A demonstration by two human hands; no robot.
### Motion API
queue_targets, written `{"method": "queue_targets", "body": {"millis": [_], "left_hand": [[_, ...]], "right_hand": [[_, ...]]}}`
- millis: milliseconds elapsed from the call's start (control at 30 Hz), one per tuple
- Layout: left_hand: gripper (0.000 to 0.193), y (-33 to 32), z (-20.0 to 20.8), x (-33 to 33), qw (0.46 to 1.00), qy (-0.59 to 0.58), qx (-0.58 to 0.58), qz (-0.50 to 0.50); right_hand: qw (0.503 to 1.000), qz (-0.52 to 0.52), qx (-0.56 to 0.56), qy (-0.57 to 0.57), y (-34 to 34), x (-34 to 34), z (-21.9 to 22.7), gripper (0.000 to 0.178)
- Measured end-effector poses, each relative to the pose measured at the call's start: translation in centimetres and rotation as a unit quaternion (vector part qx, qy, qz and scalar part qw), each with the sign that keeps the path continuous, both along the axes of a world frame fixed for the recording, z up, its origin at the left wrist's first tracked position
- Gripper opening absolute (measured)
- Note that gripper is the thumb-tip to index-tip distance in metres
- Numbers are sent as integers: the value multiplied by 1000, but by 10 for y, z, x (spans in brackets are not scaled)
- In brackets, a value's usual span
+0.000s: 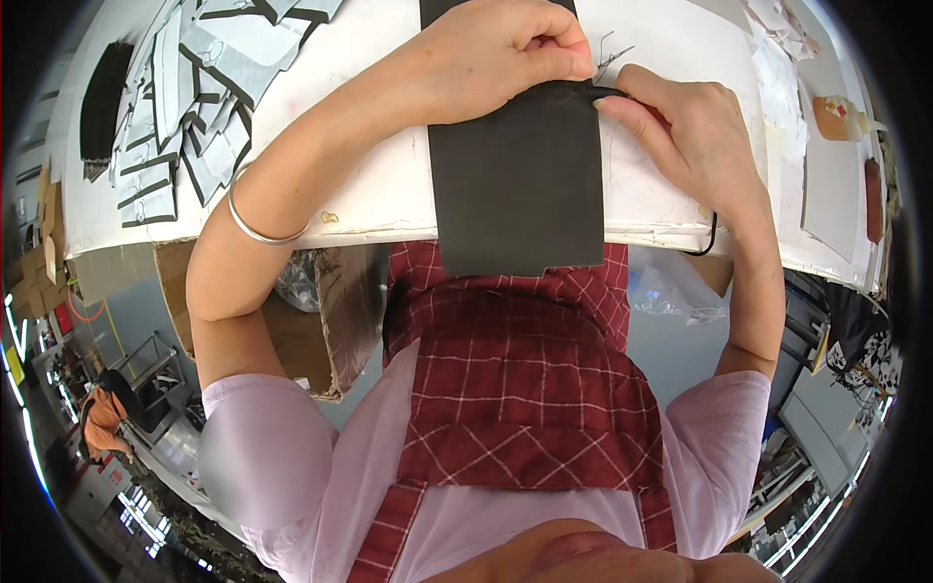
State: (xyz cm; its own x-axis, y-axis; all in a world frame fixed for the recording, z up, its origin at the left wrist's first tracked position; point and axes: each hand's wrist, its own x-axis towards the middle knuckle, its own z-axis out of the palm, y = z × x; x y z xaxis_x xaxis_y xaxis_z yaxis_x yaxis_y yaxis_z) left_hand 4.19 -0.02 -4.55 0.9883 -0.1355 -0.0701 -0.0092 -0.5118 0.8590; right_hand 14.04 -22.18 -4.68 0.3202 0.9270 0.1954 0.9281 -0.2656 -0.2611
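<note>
A long black sheet (515, 194), flat and leather-like, lies across the white table with its near end hanging past the front edge. My left hand (505, 58) rests over the far part of the sheet, thumb and fingers pinched together at its right edge; whatever they grip is hidden. Just beside it, my right hand (695, 126) is closed on a thin black strip (612, 93) that meets the sheet's right edge. What looks like the same strip hangs in a loop below my right wrist. Thin dark loose strands (610, 56) stick up between the two hands.
Pale grey pieces with black edges (219, 58) are heaped at the left, beside a stack of black strips (105, 107). A small bottle of amber liquid (838, 119) stands at the right. Below the table are a cardboard box (350, 321) and a clear plastic bag (675, 291).
</note>
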Motion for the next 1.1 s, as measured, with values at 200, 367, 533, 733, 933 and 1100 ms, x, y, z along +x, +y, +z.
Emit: {"method": "queue_targets", "body": {"millis": [200, 367, 533, 733, 933, 1100], "left_hand": [[29, 3, -5, 4, 980, 59, -186, 43], [34, -2, 29, -23, 996, 25, -78, 22], [19, -43, 14, -72, 995, -24, -33, 88], [15, -55, 5, -92, 994, 16, -29, 108], [47, -63, 23, -74, 986, -2, 161, 44], [50, -55, 20, -66, 992, 41, 118, 21]], "right_hand": [[991, -28, 49, 120, -9, -5, 5, 30], [957, -43, 81, 274, -45, -51, 25, 25], [930, -147, 80, 329, -69, -107, -3, 22], [894, -163, 140, 393, -61, -132, -20, 17], [965, -38, 218, 139, -33, -135, -25, 14], [972, 12, 198, 130, -29, -128, -23, 14]]}}
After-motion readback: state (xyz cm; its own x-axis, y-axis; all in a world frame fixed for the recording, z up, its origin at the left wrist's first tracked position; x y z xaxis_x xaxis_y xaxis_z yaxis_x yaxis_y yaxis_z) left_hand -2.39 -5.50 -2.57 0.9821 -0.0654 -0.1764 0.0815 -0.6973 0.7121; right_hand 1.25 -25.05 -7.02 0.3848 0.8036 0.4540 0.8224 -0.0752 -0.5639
